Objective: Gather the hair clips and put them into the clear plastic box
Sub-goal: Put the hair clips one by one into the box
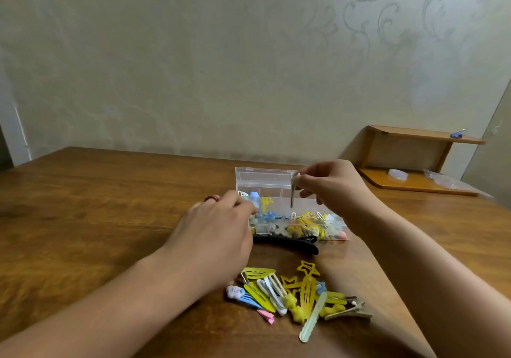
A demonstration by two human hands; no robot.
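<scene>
We're looking down at a brown wooden table (110, 205), and right in the middle sits the clear plastic box (276, 191), lid standing open at the back, already packed with small clips in blue, yellow and white. Over it, the right hand (334, 189) pinches a thin silver clip (292, 191) by its top end between thumb and forefinger, fingers curled tight on it; the clip hangs upright, long axis straight up and down, lower tip pointing into the box. The left hand (213, 233) is at the box's left end, its fingers reaching in among the clips there; we can't tell whether they are gripping one or just touching, since the back of the hand hides them. There's a red ring (211, 198) on that hand. Just in front of the box lies a long black clip (290, 243), stretched left to right along the box's front wall, wider end to the right. Nearer to us, a loose pile of clips (298, 294) waits on the table: yellow snap clips fanned at angles, two with star-shaped ends pointing away from us, a pale green one (312, 317) slanting toward us, a blue one with a white cloud (235, 292) at the left. Off to the right, a small wooden shelf (423, 158) stands against the patterned wall (193, 53).
</scene>
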